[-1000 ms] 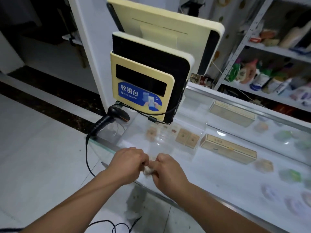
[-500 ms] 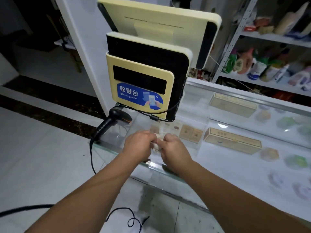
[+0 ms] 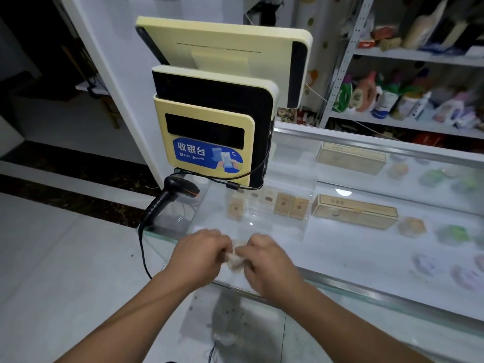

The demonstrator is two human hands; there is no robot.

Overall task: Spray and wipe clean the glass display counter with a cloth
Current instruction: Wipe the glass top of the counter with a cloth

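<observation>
Near the front left corner of the glass display counter (image 3: 353, 260), the head camera shows both hands meeting over the glass just inside its near edge. The left hand (image 3: 201, 254) and the right hand (image 3: 267, 263) face each other knuckles up with the fingers curled inward. Each pinches one side of the cloth (image 3: 235, 259) held between them.

The cloth is a small, pale, off-white wad, crumpled and bunched rather than spread flat. The fingers hide most of it, and only a lumpy strip shows in the gap between the two hands. Hands and cloth are blurred, so it cannot be told whether the cloth touches the glass or sits just above it.

The counter top is a clear pane with a greenish edge and a metal strip along its front, and it carries a soft glare. Through it show a long wooden box (image 3: 355, 214), a row of small tan packets (image 3: 289, 209) and pale round items farther right.

A cream-yellow payment terminal (image 3: 209, 142) with a blue label stands at the counter's left end, behind the hands, with a larger screen (image 3: 225, 56) behind it. A black barcode scanner (image 3: 170, 199) stands just beside the terminal at the corner, and its cable hangs down over the tiled floor (image 3: 52, 258). Shelves of bottles (image 3: 392, 100) stand beyond the counter on the right.
</observation>
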